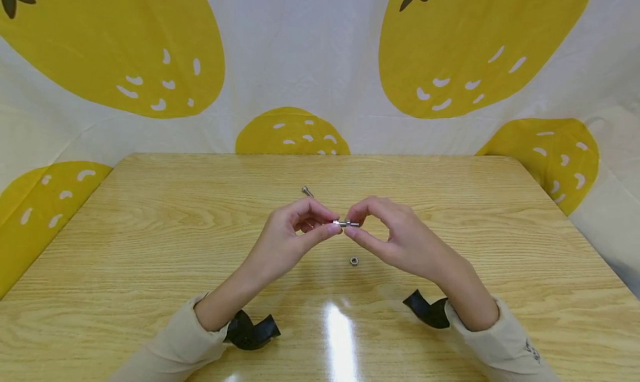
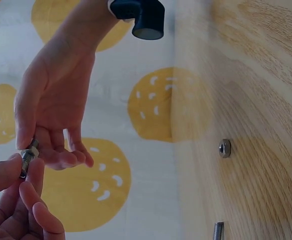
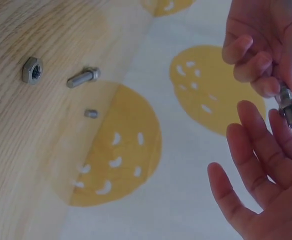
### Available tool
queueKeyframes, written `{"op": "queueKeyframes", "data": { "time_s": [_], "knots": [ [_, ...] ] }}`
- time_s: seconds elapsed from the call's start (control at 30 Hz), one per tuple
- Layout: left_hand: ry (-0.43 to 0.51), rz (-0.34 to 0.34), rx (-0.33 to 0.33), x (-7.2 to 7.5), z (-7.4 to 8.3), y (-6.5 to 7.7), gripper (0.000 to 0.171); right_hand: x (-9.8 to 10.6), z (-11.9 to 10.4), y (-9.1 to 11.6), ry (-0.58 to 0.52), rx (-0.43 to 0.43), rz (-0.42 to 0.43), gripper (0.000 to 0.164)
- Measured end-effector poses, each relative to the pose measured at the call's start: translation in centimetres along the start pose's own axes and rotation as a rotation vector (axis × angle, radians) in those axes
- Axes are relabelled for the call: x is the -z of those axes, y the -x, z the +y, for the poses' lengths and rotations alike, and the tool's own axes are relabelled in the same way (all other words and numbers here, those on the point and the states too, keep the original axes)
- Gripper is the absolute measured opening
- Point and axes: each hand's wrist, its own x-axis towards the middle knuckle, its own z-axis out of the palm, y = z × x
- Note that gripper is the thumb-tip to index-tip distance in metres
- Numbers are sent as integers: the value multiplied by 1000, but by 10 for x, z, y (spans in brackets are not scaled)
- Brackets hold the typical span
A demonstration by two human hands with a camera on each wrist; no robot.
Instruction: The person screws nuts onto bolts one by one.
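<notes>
The left hand (image 1: 280,232) pinches a bolt (image 1: 342,224) above the table (image 1: 175,232), and the right hand (image 1: 402,237) pinches the nut (image 1: 348,224) on it. Another bolt (image 1: 306,190) lies nearer the far edge than a loose nut (image 1: 354,257).

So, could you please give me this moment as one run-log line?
left hand: pinches bolt at head end | right hand: pinches hex nut on its shank | wooden table: loose nut, second bolt

Room to pass lay over the wood-grain tabletop (image 1: 125,243) outside either forearm (image 1: 225,298); between them sat a hex nut (image 3: 28,70); beyond the left hand (image 1: 285,231), a metal bolt (image 1: 306,190) near a short metal cylinder (image 3: 90,113); patterned cloth (image 1: 300,65) walled the far edge
</notes>
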Motion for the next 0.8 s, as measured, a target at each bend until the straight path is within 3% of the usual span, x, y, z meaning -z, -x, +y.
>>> {"op": "queueKeyframes", "data": {
  "time_s": [0.17,0.33,0.47,0.63,0.8],
  "knots": [
    [6,-5,-7,0,0,0,10,-1,1,0,11,-20,-12,7],
    [11,-12,-6,-1,0,1,10,-2,1,-1,22,-78,-44,18],
    [9,-10,-5,-1,0,0,10,-1,-1,-1,12,-108,-53,12],
    [4,-6,-3,-1,0,0,10,1,-2,-1,-4,-40,-32,24],
    [2,-6,-4,-1,0,0,10,1,-1,-1,10,15,-16,22]
  ]
}}
